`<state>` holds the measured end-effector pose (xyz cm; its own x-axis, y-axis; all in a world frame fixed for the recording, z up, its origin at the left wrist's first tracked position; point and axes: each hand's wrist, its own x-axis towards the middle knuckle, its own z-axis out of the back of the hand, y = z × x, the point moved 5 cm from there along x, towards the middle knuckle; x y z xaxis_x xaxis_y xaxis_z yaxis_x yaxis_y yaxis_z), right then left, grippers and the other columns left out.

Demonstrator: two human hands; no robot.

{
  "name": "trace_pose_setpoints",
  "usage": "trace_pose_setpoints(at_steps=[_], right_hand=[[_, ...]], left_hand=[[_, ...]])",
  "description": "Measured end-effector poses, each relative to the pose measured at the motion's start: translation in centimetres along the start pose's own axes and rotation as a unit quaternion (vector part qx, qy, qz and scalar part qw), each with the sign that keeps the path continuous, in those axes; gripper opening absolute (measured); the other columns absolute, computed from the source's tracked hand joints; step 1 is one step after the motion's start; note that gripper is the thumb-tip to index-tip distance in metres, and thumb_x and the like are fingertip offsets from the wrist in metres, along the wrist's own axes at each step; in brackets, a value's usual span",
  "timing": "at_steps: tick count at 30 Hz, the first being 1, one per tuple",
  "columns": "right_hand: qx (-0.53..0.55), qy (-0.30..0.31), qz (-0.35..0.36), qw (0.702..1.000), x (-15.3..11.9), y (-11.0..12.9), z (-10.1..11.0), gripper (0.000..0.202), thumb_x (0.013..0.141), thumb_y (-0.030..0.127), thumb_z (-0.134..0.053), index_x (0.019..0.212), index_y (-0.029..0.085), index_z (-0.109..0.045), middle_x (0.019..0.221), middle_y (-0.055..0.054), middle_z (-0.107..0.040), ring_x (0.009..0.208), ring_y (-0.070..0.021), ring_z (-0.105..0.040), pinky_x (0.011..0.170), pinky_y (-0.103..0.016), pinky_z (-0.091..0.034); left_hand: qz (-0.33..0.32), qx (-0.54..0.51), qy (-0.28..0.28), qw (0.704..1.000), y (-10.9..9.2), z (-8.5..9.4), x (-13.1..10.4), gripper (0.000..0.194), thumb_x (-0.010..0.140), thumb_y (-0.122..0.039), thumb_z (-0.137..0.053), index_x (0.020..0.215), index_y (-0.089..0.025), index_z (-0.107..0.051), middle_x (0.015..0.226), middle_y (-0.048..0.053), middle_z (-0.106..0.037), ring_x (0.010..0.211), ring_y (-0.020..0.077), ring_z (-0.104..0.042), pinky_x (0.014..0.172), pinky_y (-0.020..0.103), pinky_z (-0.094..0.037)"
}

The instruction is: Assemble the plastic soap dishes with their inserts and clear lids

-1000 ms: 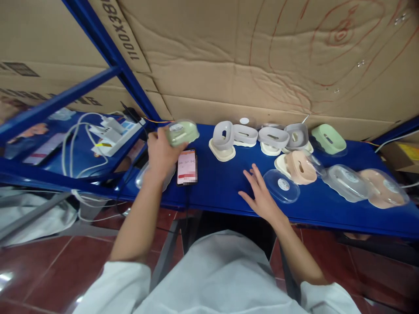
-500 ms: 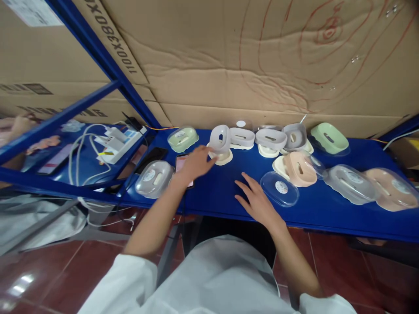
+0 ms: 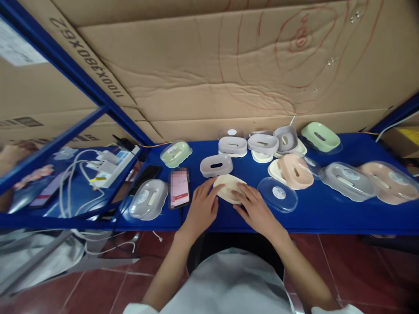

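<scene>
A cream oval soap-dish plate [image 3: 225, 188] is between my two hands at the front of the blue table. My left hand [image 3: 203, 204] grips its left edge, with the fingertips reaching over the rim. My right hand [image 3: 254, 205] holds the right side, fingers lying across the top. Just behind the plate stands a lilac soap-dish body [image 3: 216, 165] with a slot in its bottom, apart from both hands. To the right of my right hand lies a clear lid [image 3: 278, 194] with a round white label.
More lilac dishes [image 3: 233, 146], a grey one [image 3: 285, 140], a green one [image 3: 321, 137] and a peach one [image 3: 296, 171] stand behind and right. Lidded dishes [image 3: 348, 181] sit far right. A phone [image 3: 180, 188] and a power strip [image 3: 119, 168] are left, near a blue frame post [image 3: 68, 65].
My left hand has drawn the cream plate towards me, and my right hand has joined it there. The lilac body now sits separately behind the plate. The view has shifted somewhat.
</scene>
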<state>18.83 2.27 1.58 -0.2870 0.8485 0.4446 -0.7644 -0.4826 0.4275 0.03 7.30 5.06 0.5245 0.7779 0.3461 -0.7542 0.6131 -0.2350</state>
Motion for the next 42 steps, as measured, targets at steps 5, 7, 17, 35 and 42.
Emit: trace_pose_setpoints(at_steps=[5, 7, 17, 35, 42], right_hand=[[0.021, -0.006, 0.010, 1.000, -0.1, 0.0, 0.2, 0.032, 0.106, 0.019, -0.055, 0.136, 0.020, -0.068, 0.157, -0.016, -0.054, 0.152, -0.0316, -0.047, 0.125, -0.057, -0.045], [0.035, -0.006, -0.010, 0.999, -0.1, 0.0, 0.3, 0.043, 0.106, 0.019, -0.054, 0.149, 0.019, -0.057, 0.165, -0.018, -0.045, 0.157, -0.0314, -0.041, 0.126, -0.056, -0.045], [-0.026, 0.011, -0.005, 1.000, 0.0, 0.1, 1.0, 0.050, 0.106, 0.023, -0.058, 0.156, 0.028, -0.054, 0.155, -0.011, -0.060, 0.156, -0.0321, -0.042, 0.126, -0.060, -0.041], [-0.168, -0.033, -0.151, 0.974, -7.2, -3.2, 7.2, 0.057, 0.107, 0.032, -0.060, 0.162, 0.034, -0.048, 0.164, -0.010, -0.051, 0.154, -0.0400, -0.044, 0.123, -0.069, -0.037], [0.009, 0.011, -0.035, 0.999, -3.2, 0.4, 5.2, 0.057, 0.108, 0.022, -0.053, 0.163, 0.036, -0.045, 0.157, -0.006, -0.060, 0.147, -0.0271, -0.056, 0.128, -0.058, -0.041]], left_hand=[[0.093, 0.044, -0.005, 0.995, 3.4, -0.9, 3.7, 0.052, 0.095, -0.009, -0.055, 0.146, -0.016, -0.059, 0.156, 0.018, -0.058, 0.147, 0.0417, -0.050, 0.118, 0.063, -0.044], [0.107, 0.024, 0.000, 0.994, 3.6, -0.8, 4.5, 0.038, 0.096, -0.011, -0.056, 0.131, -0.017, -0.069, 0.136, 0.015, -0.071, 0.133, 0.0381, -0.061, 0.113, 0.058, -0.049], [-0.015, -0.115, 0.003, 0.993, -1.0, -0.8, -0.6, 0.030, 0.107, -0.019, -0.051, 0.133, -0.026, -0.063, 0.140, 0.010, -0.065, 0.143, 0.0265, -0.055, 0.120, 0.052, -0.049], [0.007, -0.176, -0.015, 0.984, -1.4, -1.3, -4.4, 0.018, 0.098, -0.023, -0.072, 0.116, -0.025, -0.071, 0.164, 0.012, -0.040, 0.159, 0.0382, -0.035, 0.124, 0.061, -0.044], [0.036, -0.266, 0.036, 0.963, -0.7, -1.8, -4.3, 0.056, 0.097, -0.029, -0.075, 0.148, -0.033, -0.052, 0.174, 0.012, -0.026, 0.159, 0.0339, -0.039, 0.125, 0.055, -0.047]])
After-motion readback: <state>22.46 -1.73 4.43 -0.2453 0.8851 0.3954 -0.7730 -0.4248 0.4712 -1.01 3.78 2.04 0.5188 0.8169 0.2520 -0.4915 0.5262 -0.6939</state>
